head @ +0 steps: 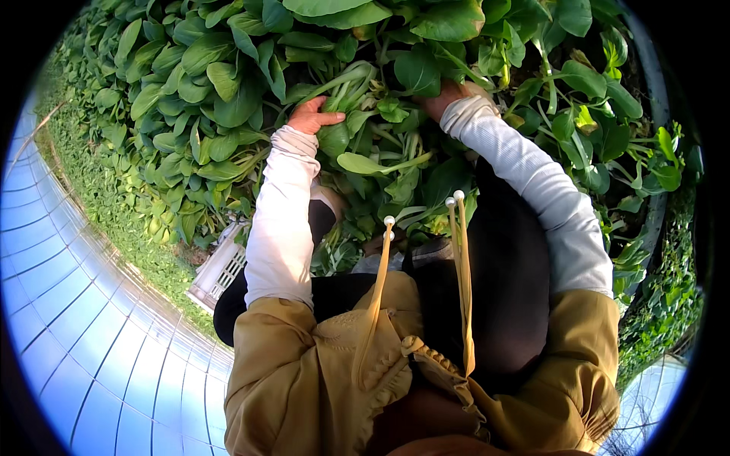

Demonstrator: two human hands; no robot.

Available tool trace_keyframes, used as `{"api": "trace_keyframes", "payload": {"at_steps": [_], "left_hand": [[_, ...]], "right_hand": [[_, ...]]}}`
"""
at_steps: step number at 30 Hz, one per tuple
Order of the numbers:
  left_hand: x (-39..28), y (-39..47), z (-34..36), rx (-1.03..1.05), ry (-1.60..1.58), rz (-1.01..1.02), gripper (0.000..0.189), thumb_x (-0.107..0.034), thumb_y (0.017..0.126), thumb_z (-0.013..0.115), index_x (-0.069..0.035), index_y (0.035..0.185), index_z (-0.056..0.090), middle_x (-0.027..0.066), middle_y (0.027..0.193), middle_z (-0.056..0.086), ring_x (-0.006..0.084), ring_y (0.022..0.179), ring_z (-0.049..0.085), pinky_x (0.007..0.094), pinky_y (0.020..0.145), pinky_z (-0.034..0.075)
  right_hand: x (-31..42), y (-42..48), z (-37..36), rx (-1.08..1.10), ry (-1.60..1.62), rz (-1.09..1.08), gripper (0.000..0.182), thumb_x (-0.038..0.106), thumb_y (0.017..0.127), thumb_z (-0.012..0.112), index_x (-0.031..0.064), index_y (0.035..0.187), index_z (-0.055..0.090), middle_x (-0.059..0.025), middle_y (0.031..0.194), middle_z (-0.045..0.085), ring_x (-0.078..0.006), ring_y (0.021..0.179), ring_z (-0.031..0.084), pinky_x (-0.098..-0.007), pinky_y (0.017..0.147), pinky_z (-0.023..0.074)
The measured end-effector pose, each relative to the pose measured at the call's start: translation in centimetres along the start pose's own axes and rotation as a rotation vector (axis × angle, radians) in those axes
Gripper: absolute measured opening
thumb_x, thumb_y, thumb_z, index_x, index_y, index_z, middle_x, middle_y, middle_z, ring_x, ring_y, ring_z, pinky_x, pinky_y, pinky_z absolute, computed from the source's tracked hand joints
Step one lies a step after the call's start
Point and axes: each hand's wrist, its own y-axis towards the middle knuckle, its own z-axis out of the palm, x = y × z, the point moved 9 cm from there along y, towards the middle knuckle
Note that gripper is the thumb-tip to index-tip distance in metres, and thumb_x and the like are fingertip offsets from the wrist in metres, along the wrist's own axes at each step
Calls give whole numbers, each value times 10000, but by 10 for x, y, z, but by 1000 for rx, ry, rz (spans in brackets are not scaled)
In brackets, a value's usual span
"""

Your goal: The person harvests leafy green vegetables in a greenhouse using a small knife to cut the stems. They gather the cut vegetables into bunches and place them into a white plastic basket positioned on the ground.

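My left hand point(315, 115) is wrapped around a leafy green plant point(351, 85), likely bok choy, whose pale stems lean up and right from my thumb. Its fingertips are partly behind the leaves. My right hand point(450, 98) reaches down among the plants at upper centre; leaves hide its fingers, so what it touches does not show. Between the hands lie pale stalks and a loose-looking leaf point(362, 163).
Dense leafy greens point(211, 51) spread to the left and ahead. A white slotted plastic crate point(225, 268) stands beyond my left knee. A grey curved pipe or edging point(656, 74) runs along the right. More plants grow beyond it.
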Motion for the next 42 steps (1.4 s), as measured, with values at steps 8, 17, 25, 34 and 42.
{"api": "trace_keyframes", "payload": {"at_steps": [8,17,25,34,42], "left_hand": [[-120,-97,23,31,-253,124,516,-161,691,651,30,1107,414,117,957,550,200,868,541,317,781,432],[-122,-82,94,183,-117,-66,449,-295,773,575,9,1081,459,69,924,559,130,829,533,263,743,426],[-253,-124,100,-369,1086,708,781,-249,559,750,22,1176,355,181,1035,518,260,934,527,311,791,418],[-142,-87,91,-6,79,156,706,-157,593,730,-21,1154,321,67,905,513,169,822,512,269,774,410],[-144,-49,96,62,-464,-38,502,-418,773,512,-25,1072,421,137,971,537,207,828,553,313,654,489]], "right_hand": [[-12,-103,-114,-400,1225,-226,305,205,640,712,48,819,521,24,594,506,-25,515,472,-160,444,398],[53,-47,-112,-233,1483,-491,469,162,679,677,54,1086,471,-42,914,558,-111,808,541,-235,702,460],[36,-49,-105,-271,1475,-305,419,108,673,677,45,1041,488,-33,879,563,-99,778,540,-234,673,458],[50,-75,-103,-272,1381,-522,475,168,688,669,6,1080,456,-89,1006,530,-148,854,551,-264,709,474],[8,-52,-93,-305,1831,-288,347,35,723,592,18,1023,419,-87,898,554,-170,773,571,-281,612,485]]}}
